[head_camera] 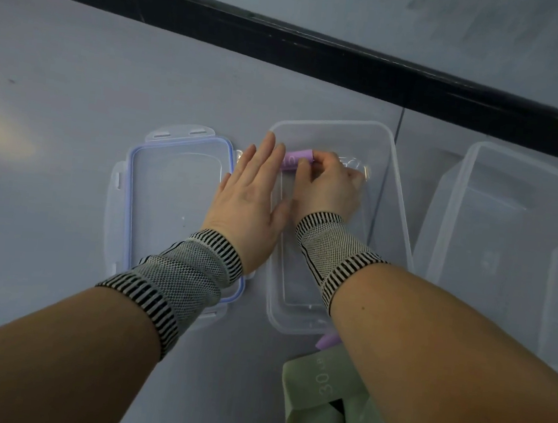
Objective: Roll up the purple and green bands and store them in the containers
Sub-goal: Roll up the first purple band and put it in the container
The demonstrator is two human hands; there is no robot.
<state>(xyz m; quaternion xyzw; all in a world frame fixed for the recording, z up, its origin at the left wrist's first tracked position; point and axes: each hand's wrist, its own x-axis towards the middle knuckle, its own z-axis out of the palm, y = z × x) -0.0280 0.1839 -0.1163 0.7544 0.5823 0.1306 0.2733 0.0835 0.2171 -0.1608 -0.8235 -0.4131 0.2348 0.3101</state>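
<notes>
A: Right hand (330,182) is down inside the middle container (399,203), fingers curled tight around a rolled purple band (296,159) at the far end of the box.

B: And the left hand (250,205)?

A: Flat, fingers straight and together, lying over the container's left rim beside the roll. Whether the fingertips actually touch the roll, I cannot tell.

B: Any writing on that roll?

A: There's a pale mark on its left end, but it's too small to read. The readable one is nearer us: a green band (331,389) lies loose and folded on the surface (77,86), printed "30" with smaller letters after it that I can't make out.

B: What's blocked?

A: The right forearm covers the near right corner of the container and part of the green band. Bits of purple (327,341) peek out just near the container's near edge and again at the bottom edge of the view; they're cut off, so I can't say how they lie.

B: Left of the box?

A: A clear lid (177,180) with a blue seal and locking tabs, lying flat on the surface, its near end hidden under the left wrist. Both wrists wear striped knit wristbands (185,273).

B: And right?

A: A second clear container (511,215), cut off by the frame. A black strip (288,47) crosses the far side.
</notes>
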